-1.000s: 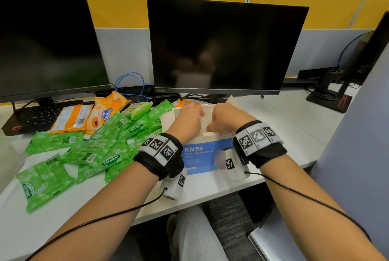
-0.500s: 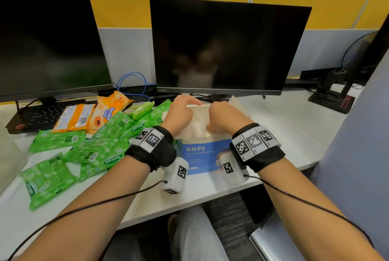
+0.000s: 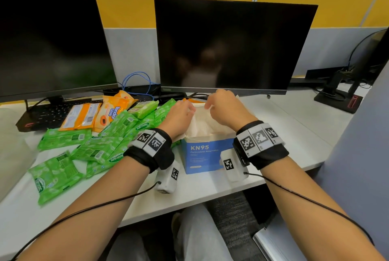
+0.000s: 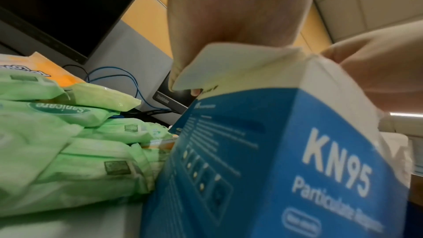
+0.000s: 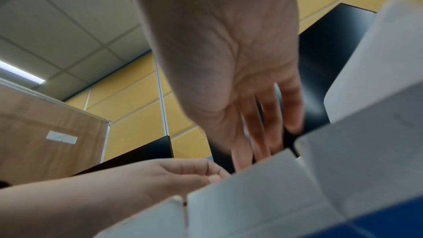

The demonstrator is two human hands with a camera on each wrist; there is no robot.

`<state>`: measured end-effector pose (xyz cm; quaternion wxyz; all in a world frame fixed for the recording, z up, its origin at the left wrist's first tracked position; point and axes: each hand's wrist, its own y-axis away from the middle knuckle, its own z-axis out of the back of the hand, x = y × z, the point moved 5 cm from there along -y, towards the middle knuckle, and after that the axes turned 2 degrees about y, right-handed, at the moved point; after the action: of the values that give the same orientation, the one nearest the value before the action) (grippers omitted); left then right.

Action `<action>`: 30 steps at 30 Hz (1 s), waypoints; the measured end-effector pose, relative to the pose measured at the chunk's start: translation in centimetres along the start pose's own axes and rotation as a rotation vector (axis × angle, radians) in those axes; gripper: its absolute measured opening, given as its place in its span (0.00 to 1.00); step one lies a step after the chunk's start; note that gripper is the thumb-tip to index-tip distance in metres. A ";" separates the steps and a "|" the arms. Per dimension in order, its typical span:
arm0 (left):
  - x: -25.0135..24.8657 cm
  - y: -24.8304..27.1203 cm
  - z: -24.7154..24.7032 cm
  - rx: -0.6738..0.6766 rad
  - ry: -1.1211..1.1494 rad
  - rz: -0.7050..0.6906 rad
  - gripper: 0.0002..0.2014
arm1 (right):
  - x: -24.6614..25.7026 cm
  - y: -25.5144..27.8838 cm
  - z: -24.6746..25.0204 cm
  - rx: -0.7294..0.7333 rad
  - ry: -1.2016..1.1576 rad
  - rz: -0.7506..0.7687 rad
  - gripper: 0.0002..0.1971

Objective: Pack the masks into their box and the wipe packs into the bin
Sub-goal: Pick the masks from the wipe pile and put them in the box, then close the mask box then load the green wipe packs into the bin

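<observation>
While the blue-and-white KN95 cardboard mask box [image 3: 205, 155] stands open on the white tabletop [image 3: 284, 134], both hands hover at its mouth, left hand [image 3: 180, 116] loosely curled, right hand [image 3: 225, 109] fingers [image 5: 270, 124] spread, with green wipe packs [image 3: 94, 145] heaped leftward, nearer the left hand.

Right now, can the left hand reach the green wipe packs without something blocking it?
Probably yes. The left hand is at the KN95 box, and the green wipe packs lie directly beside it on the desk, with nothing between.
</observation>
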<state>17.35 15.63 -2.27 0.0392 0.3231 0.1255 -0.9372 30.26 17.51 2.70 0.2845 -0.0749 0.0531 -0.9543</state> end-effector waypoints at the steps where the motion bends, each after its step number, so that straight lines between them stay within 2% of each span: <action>1: 0.0 0.0 0.0 -0.023 0.015 -0.002 0.12 | 0.4 0.1 -0.5 0.089 -0.006 0.032 0.16; 3: 0.1 0.2 -0.1 -0.050 0.048 -0.002 0.13 | 0.7 0.6 -1.9 0.286 -0.085 0.129 0.17; 4: 0.1 0.3 -0.2 -0.059 0.048 0.002 0.13 | 0.5 0.9 -1.9 0.304 -0.176 0.152 0.16; 6: -0.1 0.3 -0.2 -0.074 -0.001 0.014 0.12 | -0.9 0.8 -0.5 0.160 -0.347 0.123 0.12; 8: -0.2 0.2 -0.3 -0.078 -0.097 0.026 0.16 | -2.9 0.3 0.6 -0.060 -0.325 0.005 0.13; 9: -0.3 0.1 -0.5 -0.073 -0.135 0.031 0.18 | -3.8 0.2 0.7 -0.097 -0.270 -0.057 0.15; 10: -0.4 0.0 -0.7 -0.058 -0.160 0.031 0.20 | -4.3 0.2 0.3 -0.046 -0.188 -0.101 0.18; 11: -0.6 0.0 -1.1 -0.036 -0.149 0.022 0.22 | -4.4 0.4 -0.5 0.071 -0.088 -0.114 0.21; 12: -0.6 -0.1 -1.3 -0.025 -0.080 0.007 0.21 | -4.5 0.6 -1.4 0.196 -0.022 -0.102 0.25; 13: -0.7 0.0 -0.9 -0.061 0.036 -0.016 0.19 | -4.6 0.9 -1.9 0.258 -0.032 -0.083 0.26; 14: -0.4 0.0 -0.2 -0.145 0.168 -0.030 0.16 | -4.6 1.0 -1.8 0.222 -0.128 -0.056 0.25; 15: 0.0 0.1 1.0 -0.253 0.279 -0.010 0.15 | -4.8 1.2 -0.8 0.099 -0.289 -0.040 0.21; 16: 1.0 0.0 2.1 -0.344 0.394 0.053 0.15 | -5.6 1.4 0.5 -0.085 -0.459 -0.046 0.17; 18: 3.4 0.1 3.7 -0.445 0.712 0.218 0.15 | -8.5 1.8 2.2 -0.395 -0.729 -0.161 0.13; 19: 4.4 0.3 3.8 -0.454 0.902 0.317 0.15 | -10.3 1.9 2.1 -0.460 -0.852 -0.245 0.14; 20: 5.4 0.4 3.5 -0.431 1.044 0.409 0.16 | -11.9 1.9 1.4 -0.458 -0.987 -0.330 0.15; 22: 6.2 1.0 2.0 -0.273 1.118 0.512 0.18 | -13.3 1.4 -1.2 -0.265 -1.203 -0.446 0.12; 24: 5.0 1.7 0.0 -0.039 1.018 0.439 0.13 | -13.1 0.8 -4.2 -0.077 -1.306 -0.464 0.08; 25: 4.1 1.9 -0.8 0.033 1.002 0.391 0.12 | -12.4 0.7 -5.3 -0.009 -1.320 -0.441 0.08; 27: 2.9 1.7 -1.8 0.026 0.991 0.371 0.11 | -10.2 0.6 -6.4 0.089 -1.265 -0.369 0.13; 29: 2.1 1.2 -2.1 -0.019 0.939 0.358 0.09 | -8.5 0.4 -6.5 0.127 -1.266 -0.304 0.16; 30: 1.8 0.9 -2.4 -0.018 0.910 0.348 0.11 | -8.0 0.3 -6.5 0.134 -1.290 -0.296 0.16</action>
<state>17.50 15.36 -5.38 0.1391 0.7157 0.0823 -0.6794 35.94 22.08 -4.68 0.1290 -0.6195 -0.1981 -0.7485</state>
